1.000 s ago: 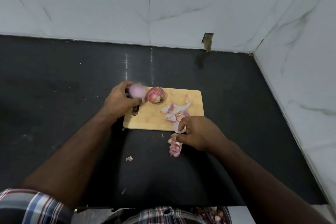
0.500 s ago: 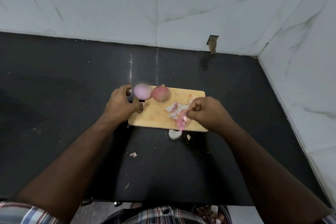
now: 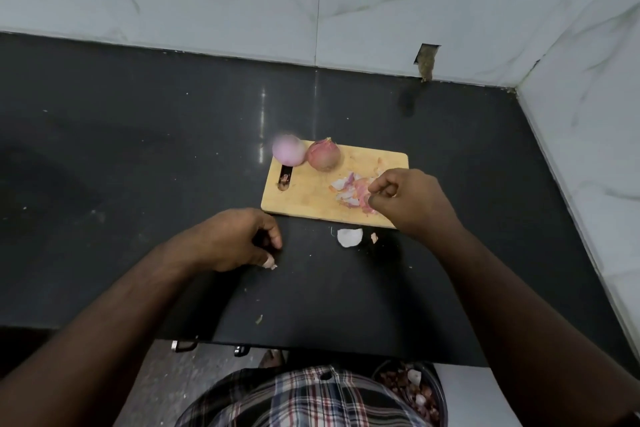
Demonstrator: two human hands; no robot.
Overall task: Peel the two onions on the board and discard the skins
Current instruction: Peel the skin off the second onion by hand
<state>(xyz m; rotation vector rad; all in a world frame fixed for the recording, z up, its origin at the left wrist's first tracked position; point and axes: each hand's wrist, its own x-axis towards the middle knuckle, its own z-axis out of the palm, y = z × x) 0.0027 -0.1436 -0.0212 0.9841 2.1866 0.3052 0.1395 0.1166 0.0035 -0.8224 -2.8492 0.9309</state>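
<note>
Skin-clearing step, head view. We see the board (image 3: 311, 198) on the dark tabletop (image 3: 138, 149), with both onions at its far left corner: the pale peeled onion (image 3: 288, 154) just beside, perhaps touching, the second onion (image 3: 324, 155), which appears still to wear some reddish skin. A heap of skins (image 3: 349, 189) lies on the right half of the board.

The right hand (image 3: 408, 199) sits over the heap's right edge, its grip closed, fingertips pinched on pink strips of skin. The left hand (image 3: 235, 239) rests on the tabletop just off the board's near left corner, fingers curled; a small scrap (image 3: 270, 265) shows at its fingertips, but we cannot tell whether the grip holds it or merely touches it. A white piece (image 3: 349, 237) and a small flake (image 3: 374, 237) lie on the tabletop just off the board's near edge, between the hands.

We judge the step best done by sweeping the heap together before lifting, since thin skins cling and scatter, then carrying it to the bin (image 3: 415, 392) visible below the tabletop edge, which already holds skins. Both onions lie well apart from either grip, beyond and left of the right hand.
</note>
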